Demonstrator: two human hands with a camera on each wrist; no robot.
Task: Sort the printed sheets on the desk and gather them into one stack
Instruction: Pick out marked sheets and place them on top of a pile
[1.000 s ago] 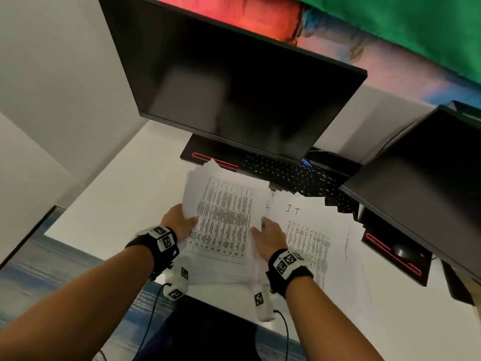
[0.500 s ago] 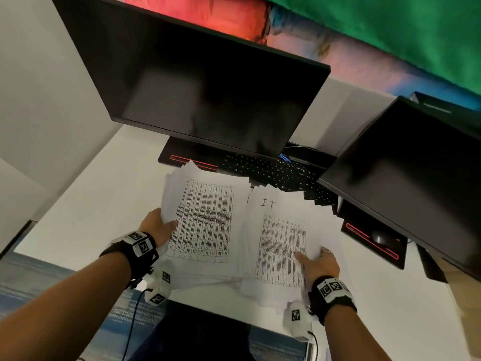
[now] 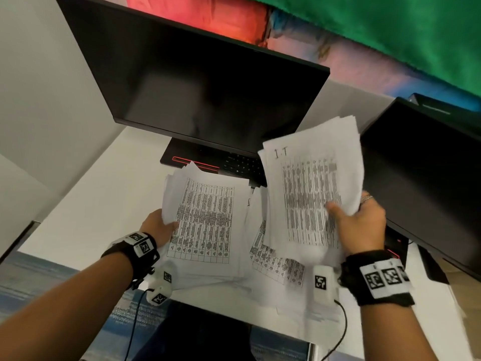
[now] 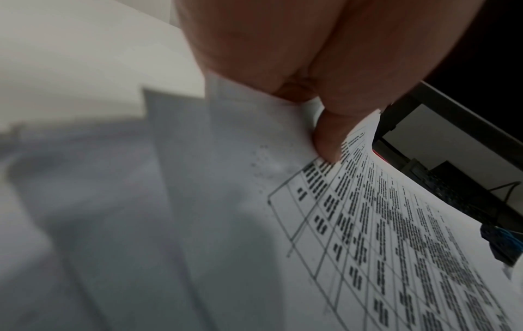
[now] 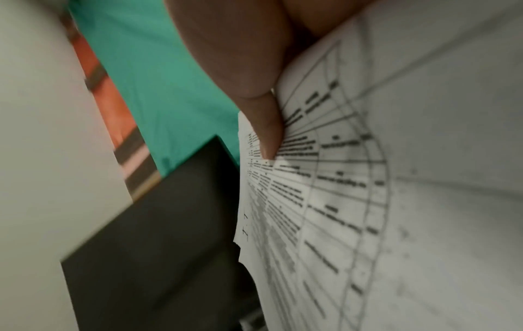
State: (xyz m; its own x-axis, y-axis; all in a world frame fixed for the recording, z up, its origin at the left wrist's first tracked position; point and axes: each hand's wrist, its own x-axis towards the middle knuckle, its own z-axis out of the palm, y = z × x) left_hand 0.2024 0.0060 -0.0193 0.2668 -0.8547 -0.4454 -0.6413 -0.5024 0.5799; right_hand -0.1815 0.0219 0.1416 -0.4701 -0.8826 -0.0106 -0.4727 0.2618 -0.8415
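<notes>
My left hand (image 3: 158,225) pinches the left edge of a thick pile of printed table sheets (image 3: 205,220) that lies on the white desk (image 3: 99,204); its thumb (image 4: 328,138) lies on top of the top sheet (image 4: 396,235). My right hand (image 3: 356,222) grips a bundle of sheets marked "I.T" (image 3: 309,188), lifted off the desk and tilted up toward the right monitor. The right thumb (image 5: 266,134) presses on the printed face of the bundle (image 5: 325,190). More printed sheets (image 3: 278,264) lie loose on the desk beneath the lifted bundle.
A large dark monitor (image 3: 208,92) stands right behind the papers, with a black keyboard (image 3: 239,165) under it. A second dark monitor (image 3: 429,173) stands at the right, close to the lifted bundle. The desk's front edge (image 3: 221,303) runs just below my wrists.
My right hand went from resting on the "I.T" pile at the desk to gripping it and raising it up and to the right. The left hand stayed on its pile's left edge.
</notes>
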